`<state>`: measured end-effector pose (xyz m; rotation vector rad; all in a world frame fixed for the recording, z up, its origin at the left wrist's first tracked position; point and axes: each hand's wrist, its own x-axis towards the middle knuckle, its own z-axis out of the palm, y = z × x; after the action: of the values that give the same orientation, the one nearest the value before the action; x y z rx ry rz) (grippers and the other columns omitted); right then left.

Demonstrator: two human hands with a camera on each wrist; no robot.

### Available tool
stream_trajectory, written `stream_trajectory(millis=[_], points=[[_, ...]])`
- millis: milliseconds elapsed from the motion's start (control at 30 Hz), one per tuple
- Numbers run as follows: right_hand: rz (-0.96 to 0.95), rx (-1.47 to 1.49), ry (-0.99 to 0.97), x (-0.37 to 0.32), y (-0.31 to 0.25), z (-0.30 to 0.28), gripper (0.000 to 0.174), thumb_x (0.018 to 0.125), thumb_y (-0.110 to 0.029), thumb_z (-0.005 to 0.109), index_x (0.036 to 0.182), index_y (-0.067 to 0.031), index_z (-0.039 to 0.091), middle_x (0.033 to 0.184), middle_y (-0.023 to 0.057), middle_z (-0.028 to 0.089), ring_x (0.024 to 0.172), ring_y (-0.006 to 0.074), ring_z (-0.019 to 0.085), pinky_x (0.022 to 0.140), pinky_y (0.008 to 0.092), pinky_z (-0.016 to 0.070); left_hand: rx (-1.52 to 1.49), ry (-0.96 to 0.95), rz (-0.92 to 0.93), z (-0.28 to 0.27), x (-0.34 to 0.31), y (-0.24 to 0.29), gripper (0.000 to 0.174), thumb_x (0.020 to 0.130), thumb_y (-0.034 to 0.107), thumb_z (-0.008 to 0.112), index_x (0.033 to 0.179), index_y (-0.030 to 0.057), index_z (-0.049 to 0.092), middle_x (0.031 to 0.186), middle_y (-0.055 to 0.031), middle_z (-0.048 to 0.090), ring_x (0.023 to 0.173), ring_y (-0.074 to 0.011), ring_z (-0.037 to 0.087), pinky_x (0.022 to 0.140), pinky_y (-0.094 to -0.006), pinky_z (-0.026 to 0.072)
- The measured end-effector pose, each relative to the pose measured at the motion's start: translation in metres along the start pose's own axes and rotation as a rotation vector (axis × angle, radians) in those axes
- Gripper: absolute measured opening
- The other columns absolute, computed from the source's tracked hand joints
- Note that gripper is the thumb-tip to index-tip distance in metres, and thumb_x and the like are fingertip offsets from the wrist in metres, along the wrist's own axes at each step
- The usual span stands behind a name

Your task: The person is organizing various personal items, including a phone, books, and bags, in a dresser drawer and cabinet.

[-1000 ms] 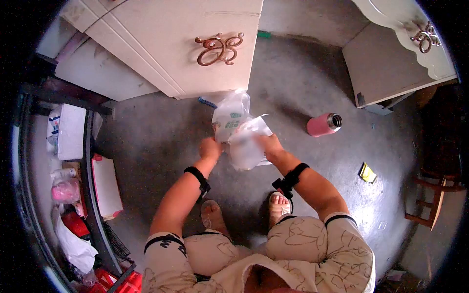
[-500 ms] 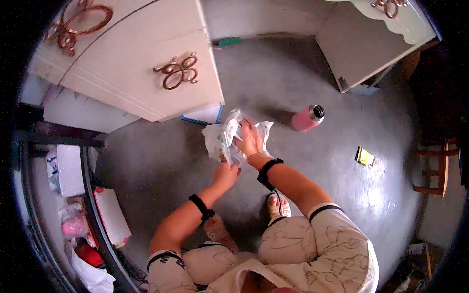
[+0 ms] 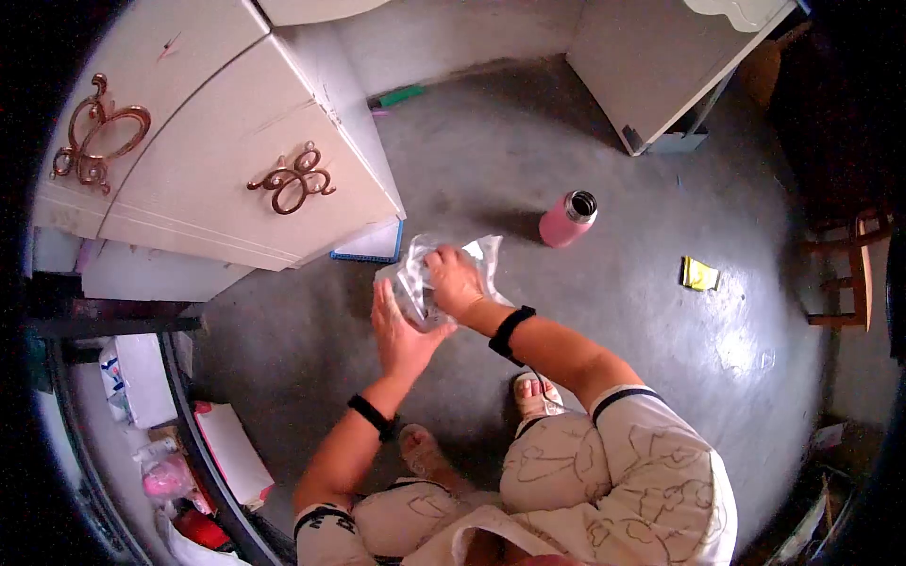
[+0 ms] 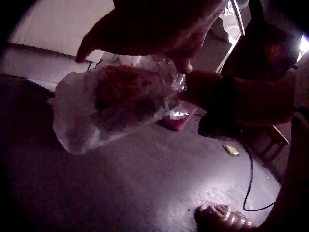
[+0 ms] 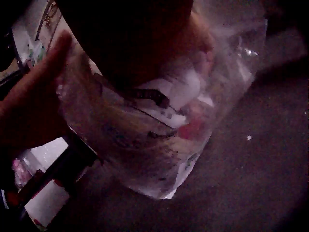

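Observation:
A crumpled clear plastic bag is between my two hands, off the floor in the left wrist view. My left hand lies along its near left side, fingers stretched out and thumb spread to the right. My right hand reaches into the bag's mouth from the right, with the plastic loose around it; I cannot tell whether its fingers grip something inside. White and red bits show through the plastic in the right wrist view.
A pink open-topped bottle stands on the floor ahead on the right. A yellow packet lies farther right. The white cabinet is at the left, with a blue-edged white item by its foot. A loaded shelf stands left.
The bag has been turned and bunched. My right hand has moved from its outer side into its mouth, and my left hand has spread along its side. The view has swung right.

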<state>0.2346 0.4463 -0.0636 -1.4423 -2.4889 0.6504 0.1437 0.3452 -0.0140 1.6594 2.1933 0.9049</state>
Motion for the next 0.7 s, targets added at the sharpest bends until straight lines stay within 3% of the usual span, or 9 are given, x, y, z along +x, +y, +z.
stream_trajectory(millis=[67, 133, 233, 400, 467, 533, 600, 667, 700], points=[[-0.125, 0.093, -0.046, 0.003, 0.002, 0.010, 0.044, 0.060, -0.013, 0.065, 0.102, -0.0086, 0.051, 0.111, 0.0130, 0.047, 0.100, 0.0308, 0.050, 0.087, 0.0372, 0.0418, 0.022, -0.021, 0.055, 0.011, 0.008, -0.016, 0.098, 0.054, 0.035, 0.080, 0.126, -0.0040, 0.025, 0.126, -0.0224, 0.034, 0.115, -0.0342, 0.036, 0.091, -0.0412, 0.0355], [-0.190, 0.221, -0.078, 0.006, 0.005, -0.006, 0.048, 0.062, -0.013, 0.063, 0.108, -0.0053, 0.050, 0.110, 0.0150, 0.050, 0.102, 0.0330, 0.049, 0.088, 0.0372, 0.0405, -0.377, -0.315, -0.288, 0.014, 0.016, -0.023, 0.090, 0.056, 0.031, 0.079, 0.124, -0.0029, 0.031, 0.119, -0.0202, 0.043, 0.107, -0.0322, 0.046, 0.086, -0.0396, 0.0404], [-0.090, 0.943, -0.312, 0.000, 0.015, -0.013, 0.054, 0.069, -0.013, 0.059, 0.119, 0.0005, 0.043, 0.115, 0.0225, 0.049, 0.103, 0.0375, 0.048, 0.090, 0.0393, 0.0386, -0.304, -0.227, -0.382, 0.027, 0.012, -0.056, 0.068, 0.058, 0.022, 0.077, 0.112, -0.0005, 0.043, 0.106, -0.0165, 0.053, 0.094, -0.0277, 0.054, 0.080, -0.0369, 0.0435], [-0.171, 0.536, -0.287, -0.050, -0.017, -0.082, 0.059, 0.068, -0.018, 0.065, 0.119, -0.0002, 0.042, 0.115, 0.0227, 0.047, 0.105, 0.0373, 0.046, 0.090, 0.0380, 0.0379, -0.446, -0.156, -0.436, 0.008, 0.015, -0.040, 0.043, 0.065, 0.009, 0.070, 0.102, 0.0012, 0.050, 0.097, -0.0096, 0.059, 0.089, -0.0191, 0.056, 0.076, -0.0312, 0.0442], [-0.300, 0.241, 0.333, -0.061, -0.011, -0.099, 0.073, 0.063, -0.022, 0.071, 0.123, 0.0003, 0.036, 0.125, 0.0210, 0.038, 0.110, 0.0377, 0.041, 0.091, 0.0401, 0.0365, -0.417, -0.128, -0.354, 0.022, 0.011, -0.068, 0.041, 0.065, 0.007, 0.068, 0.101, -0.0001, 0.050, 0.096, -0.0117, 0.058, 0.088, -0.0219, 0.057, 0.077, -0.0328, 0.0442], [-0.131, 0.173, 0.455, -0.053, 0.006, -0.087, 0.087, 0.059, -0.026, 0.075, 0.127, 0.0003, 0.028, 0.133, 0.0206, 0.027, 0.112, 0.0381, 0.040, 0.091, 0.0421, 0.0361, -0.336, -0.114, -0.462, 0.024, 0.007, -0.084, 0.042, 0.064, 0.007, 0.068, 0.101, -0.0012, 0.050, 0.097, -0.0146, 0.057, 0.089, -0.0248, 0.057, 0.078, -0.0340, 0.0433], [0.110, 0.315, 0.368, -0.052, 0.023, -0.066, 0.082, 0.061, -0.033, 0.073, 0.121, 0.0044, 0.031, 0.121, 0.0263, 0.040, 0.104, 0.0378, 0.046, 0.082, 0.0397, 0.0423, -0.176, -0.099, -0.446, 0.015, 0.006, -0.075, 0.048, 0.064, 0.017, 0.069, 0.102, -0.0031, 0.049, 0.099, -0.0199, 0.054, 0.095, -0.0342, 0.052, 0.082, -0.0396, 0.0412], [0.348, 0.414, -0.157, -0.050, 0.036, -0.070, 0.060, 0.068, -0.036, 0.066, 0.107, 0.0039, 0.042, 0.098, 0.0255, 0.055, 0.089, 0.0390, 0.054, 0.075, 0.0414, 0.0445, -0.071, 0.013, -0.300, 0.019, 0.001, -0.084, 0.038, 0.067, 0.013, 0.067, 0.099, -0.0003, 0.051, 0.095, -0.0172, 0.058, 0.086, -0.0284, 0.057, 0.075, -0.0365, 0.0435], [0.339, 0.418, -0.164, -0.052, 0.041, -0.067, 0.060, 0.068, -0.036, 0.066, 0.107, 0.0039, 0.042, 0.098, 0.0255, 0.055, 0.089, 0.0390, 0.054, 0.075, 0.0414, 0.0445, 0.082, 0.063, -0.180, 0.011, 0.001, -0.072, 0.038, 0.067, 0.014, 0.066, 0.099, -0.0004, 0.051, 0.089, -0.0169, 0.058, 0.081, -0.0309, 0.057, 0.072, -0.0374, 0.0441]])
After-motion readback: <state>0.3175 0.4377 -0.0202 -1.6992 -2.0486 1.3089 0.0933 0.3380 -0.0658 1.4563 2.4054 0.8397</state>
